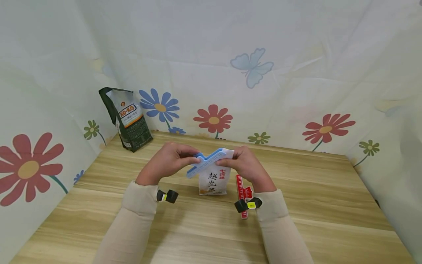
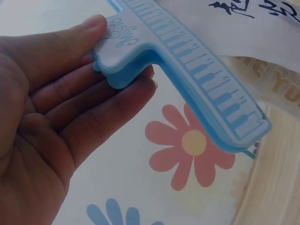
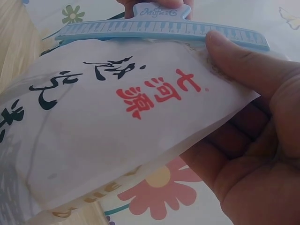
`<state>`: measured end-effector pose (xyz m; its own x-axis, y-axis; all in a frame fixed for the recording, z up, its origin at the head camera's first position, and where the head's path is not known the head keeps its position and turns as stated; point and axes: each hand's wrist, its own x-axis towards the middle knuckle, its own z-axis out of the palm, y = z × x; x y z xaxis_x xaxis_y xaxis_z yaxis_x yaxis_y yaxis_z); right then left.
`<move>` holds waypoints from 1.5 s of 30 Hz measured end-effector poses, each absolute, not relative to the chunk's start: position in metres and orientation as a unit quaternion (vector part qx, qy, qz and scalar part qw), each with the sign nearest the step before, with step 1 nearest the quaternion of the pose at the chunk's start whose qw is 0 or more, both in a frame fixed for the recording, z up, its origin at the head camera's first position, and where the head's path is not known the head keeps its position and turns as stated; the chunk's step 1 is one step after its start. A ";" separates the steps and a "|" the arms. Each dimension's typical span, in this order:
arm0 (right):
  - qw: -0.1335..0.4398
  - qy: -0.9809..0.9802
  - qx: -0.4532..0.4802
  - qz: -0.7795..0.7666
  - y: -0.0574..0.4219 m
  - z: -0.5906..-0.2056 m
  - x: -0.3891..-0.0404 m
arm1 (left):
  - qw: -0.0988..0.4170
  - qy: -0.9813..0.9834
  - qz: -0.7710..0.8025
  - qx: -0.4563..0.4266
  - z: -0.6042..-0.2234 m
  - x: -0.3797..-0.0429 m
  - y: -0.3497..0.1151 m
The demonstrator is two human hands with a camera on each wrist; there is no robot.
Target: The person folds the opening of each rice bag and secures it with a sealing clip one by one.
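A blue clip [image 1: 207, 163] with a piano-key pattern lies slantwise across the top of a white paper bag [image 1: 214, 181] with black and red writing. My left hand [image 1: 169, 161] pinches the clip's handle between thumb and fingers; the left wrist view shows this handle [image 2: 126, 47] closely. At the bag's upper right corner, my right hand [image 1: 245, 165] holds the paper, its thumb [image 3: 229, 51] in front by the clip's edge and its fingers behind. The bag's base appears to rest on the table. Whether the clip grips the paper I cannot tell.
A red clip [image 1: 240, 187] of similar shape lies on the wooden table [image 1: 316, 205], partly behind the right wrist's black strap. At the back left corner stands a green and silver bag [image 1: 132, 124]. A flowered cloth [image 1: 280, 106] hangs around the table's back and sides.
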<state>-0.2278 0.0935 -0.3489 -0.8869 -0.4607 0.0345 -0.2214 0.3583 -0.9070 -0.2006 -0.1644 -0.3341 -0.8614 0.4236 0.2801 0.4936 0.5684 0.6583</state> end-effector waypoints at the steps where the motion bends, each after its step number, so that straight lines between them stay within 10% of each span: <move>1: 0.114 0.816 -0.210 -0.526 0.093 -0.349 -0.228 | 0.046 -0.884 -0.386 -0.260 -0.334 -0.200 -0.164; 45: 0.106 0.798 -0.260 -0.533 0.093 -0.351 -0.225 | 0.114 -0.862 -0.383 -0.312 -0.328 -0.191 -0.153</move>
<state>-0.2254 0.0926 -0.3509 -0.8425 -0.5278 0.1076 -0.3020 0.2975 -0.9057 -0.1909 -0.1529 -0.3280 -0.7788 0.4507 0.4362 0.6258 0.5107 0.5895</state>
